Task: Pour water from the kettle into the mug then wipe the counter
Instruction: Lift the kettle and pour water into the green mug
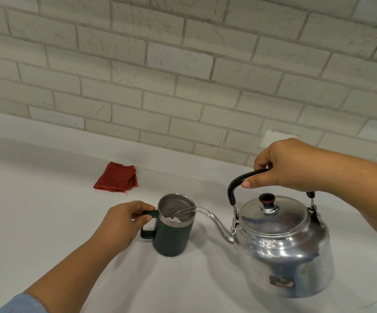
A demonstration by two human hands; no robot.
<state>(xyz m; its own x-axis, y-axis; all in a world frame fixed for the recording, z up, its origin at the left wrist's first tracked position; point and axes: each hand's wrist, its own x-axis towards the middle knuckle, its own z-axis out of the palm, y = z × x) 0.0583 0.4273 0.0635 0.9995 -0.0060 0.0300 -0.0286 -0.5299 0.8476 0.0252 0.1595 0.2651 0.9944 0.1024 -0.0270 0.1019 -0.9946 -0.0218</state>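
The brick wall (183,64) fills the top of the view, and the white tabletop (47,222) runs below it, carrying everything the task needs.

The kettle (282,247) is the biggest thing on the right. It is lifted and tipped toward the left so that its thin curved spout (217,222) reaches over the mug's rim; a stream of water (187,211) arcs from the spout tip into the opening. The lid (271,213) sits in place, which keeps it from sliding while the body leans.

The right hand (296,166) is clamped around the black handle (241,179) from above, thumb beneath the bar, a grip that lets the wrist set the tilt and so the flow.

The left hand (124,222) is closed on the mug's side handle, thumb on top and fingers curled under, probably to keep the mug from shifting under the stream.

The mug (174,231), dark green with a steel lining, stands upright on the tabletop just left of the kettle. How full it is cannot be judged well; water shows low inside, so the pour looks early.

The red cloth (116,179) lies folded near the wall, behind the mug and well apart from it, dry and out of the splash zone, ready for wiping once pouring ends.
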